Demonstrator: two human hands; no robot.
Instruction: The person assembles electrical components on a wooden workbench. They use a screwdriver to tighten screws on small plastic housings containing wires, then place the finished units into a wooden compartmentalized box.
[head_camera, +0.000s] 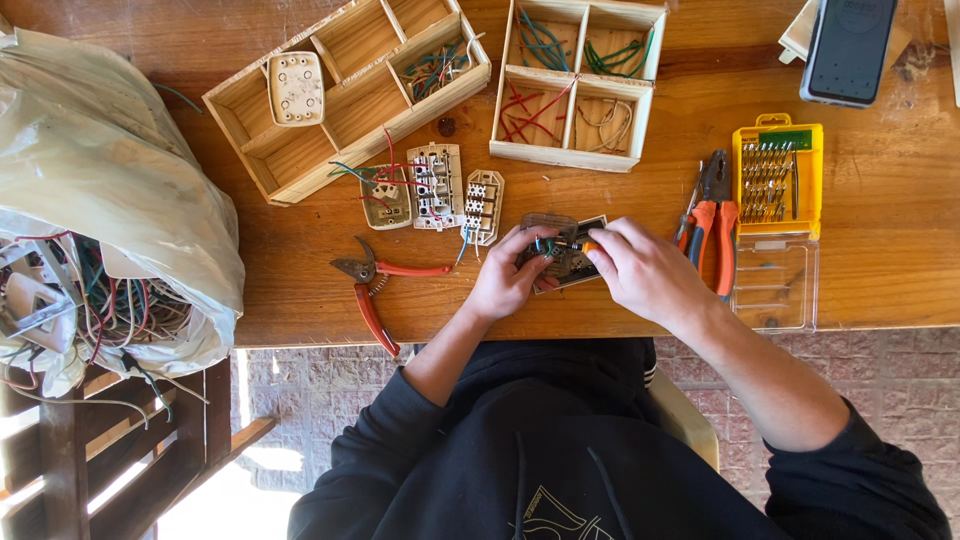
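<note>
My left hand (510, 278) grips a small electrical switch module (568, 252) with short coloured wires, held just above the wooden table (300, 290) near its front edge. My right hand (645, 270) pinches a small orange-handled tool (590, 246) whose tip sits against the module. A clear plastic cover (548, 221) lies just behind the module. Three more wired switch modules (437, 187) lie to the left of my hands.
Red-handled pruning shears (372, 285) lie left of my hands, orange pliers (712, 220) to the right. A yellow screwdriver-bit case (777, 175) stands open. Two wooden divided trays (350, 85) (578, 85) hold wire scraps. A phone (850, 50) and a plastic bag of wires (100, 200) flank the table.
</note>
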